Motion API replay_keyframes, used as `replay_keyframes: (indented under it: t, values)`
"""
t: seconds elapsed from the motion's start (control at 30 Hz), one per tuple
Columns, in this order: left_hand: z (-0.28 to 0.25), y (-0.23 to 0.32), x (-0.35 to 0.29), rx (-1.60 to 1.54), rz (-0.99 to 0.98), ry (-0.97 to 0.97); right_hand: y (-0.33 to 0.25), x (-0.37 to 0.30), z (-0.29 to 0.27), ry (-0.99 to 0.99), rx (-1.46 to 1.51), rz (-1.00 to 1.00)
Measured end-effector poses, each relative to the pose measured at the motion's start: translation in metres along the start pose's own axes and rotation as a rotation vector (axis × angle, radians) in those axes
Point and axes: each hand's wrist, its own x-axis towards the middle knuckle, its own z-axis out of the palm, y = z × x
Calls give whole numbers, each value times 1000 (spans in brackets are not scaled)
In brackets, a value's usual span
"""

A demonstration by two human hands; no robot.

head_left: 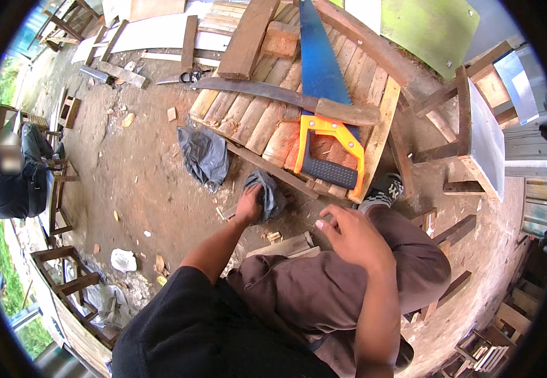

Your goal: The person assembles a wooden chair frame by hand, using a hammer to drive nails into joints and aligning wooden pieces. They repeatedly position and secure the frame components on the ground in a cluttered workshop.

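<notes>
My left hand (247,205) reaches down into the mouth of a small dark plastic bag (273,199) on the ground. Its fingertips are hidden in the bag, so what they hold does not show. Over my bent knee hovers my right hand (354,234), loosely curled, thumb apart, with nothing visible in it. Ahead stands a low slatted wooden bench (248,126). On it lies a handsaw with a blue blade (321,57) and a yellow and black handle (330,169). A machete (267,91) with a wooden handle (349,113) rests across the saw blade.
Another dark plastic bag (203,154) lies left of the bench. A thick plank (248,38) sits on the bench's far side. Wooden frames (468,151) stand at right. A person (15,183) sits at far left. Scraps and a white wrapper (123,259) litter the dirt floor.
</notes>
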Motion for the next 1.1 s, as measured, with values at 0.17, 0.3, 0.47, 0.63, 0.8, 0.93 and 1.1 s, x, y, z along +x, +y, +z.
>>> replay_keyframes:
  t: [0.17,0.3,0.47,0.63,0.8,0.93,1.1]
  values:
    - [-4,7,-9,612,22,-511,-1,18,8,-154,-55,34]
    - [-3,9,-28,568,-8,-395,-4,41,23,-295,-162,61]
    - [1,-8,-53,491,-79,-165,-15,111,71,-722,-399,50]
    - [-2,-30,-65,372,-277,-210,-10,204,172,-872,-227,304]
    - [-12,-40,-56,332,-396,-191,45,172,235,-856,22,435]
    - [-11,-26,-52,240,-441,113,83,179,218,-627,-110,510]
    - [-4,3,-63,152,-134,367,108,187,212,-423,-153,347]
